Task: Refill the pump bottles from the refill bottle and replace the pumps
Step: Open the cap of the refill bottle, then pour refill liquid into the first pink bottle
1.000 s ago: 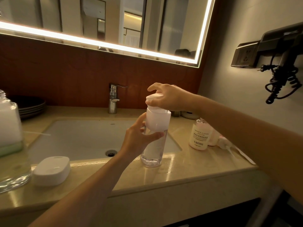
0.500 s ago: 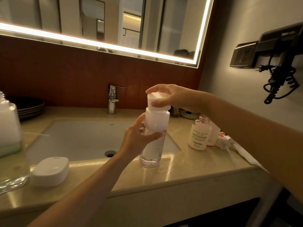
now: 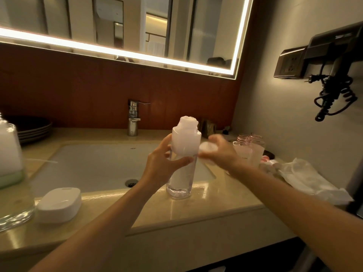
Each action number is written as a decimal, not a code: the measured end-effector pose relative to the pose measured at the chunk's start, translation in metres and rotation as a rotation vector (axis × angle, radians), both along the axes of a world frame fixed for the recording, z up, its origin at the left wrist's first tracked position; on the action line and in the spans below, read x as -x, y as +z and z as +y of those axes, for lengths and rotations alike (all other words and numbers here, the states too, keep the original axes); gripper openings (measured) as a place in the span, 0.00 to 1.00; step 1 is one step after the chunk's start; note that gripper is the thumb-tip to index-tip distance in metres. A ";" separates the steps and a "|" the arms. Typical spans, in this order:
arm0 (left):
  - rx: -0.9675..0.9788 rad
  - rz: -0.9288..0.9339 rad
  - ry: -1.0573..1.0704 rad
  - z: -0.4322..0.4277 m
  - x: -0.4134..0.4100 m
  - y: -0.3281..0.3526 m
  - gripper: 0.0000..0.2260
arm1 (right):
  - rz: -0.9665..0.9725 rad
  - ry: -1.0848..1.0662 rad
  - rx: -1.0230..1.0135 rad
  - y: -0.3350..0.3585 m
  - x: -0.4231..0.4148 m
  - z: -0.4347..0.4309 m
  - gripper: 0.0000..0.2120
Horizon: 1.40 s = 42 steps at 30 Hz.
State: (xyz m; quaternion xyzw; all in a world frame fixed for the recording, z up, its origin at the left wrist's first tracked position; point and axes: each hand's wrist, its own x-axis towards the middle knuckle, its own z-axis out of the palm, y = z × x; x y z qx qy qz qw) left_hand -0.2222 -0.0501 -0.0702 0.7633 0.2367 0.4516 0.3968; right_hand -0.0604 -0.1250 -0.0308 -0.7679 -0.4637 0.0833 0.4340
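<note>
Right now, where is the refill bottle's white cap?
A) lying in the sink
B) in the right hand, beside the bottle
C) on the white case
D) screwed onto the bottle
B: the right hand holds the white cap just right of the refill bottle, which the left hand grips, its neck bare.

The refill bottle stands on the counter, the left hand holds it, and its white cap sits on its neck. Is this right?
Not quite: the head view shows the cap off the neck, held in the right hand beside the refill bottle. The rest is right.
</note>
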 end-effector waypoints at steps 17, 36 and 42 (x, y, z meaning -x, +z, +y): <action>0.001 -0.017 0.004 0.001 -0.004 0.002 0.34 | -0.219 -0.482 -0.430 -0.053 -0.037 -0.015 0.36; 0.006 -0.011 0.060 -0.002 -0.014 0.002 0.36 | -0.113 -0.581 -0.215 -0.050 -0.078 -0.001 0.38; -0.013 -0.034 0.092 -0.004 -0.015 0.008 0.34 | -0.131 -0.389 -0.463 -0.028 -0.049 -0.004 0.37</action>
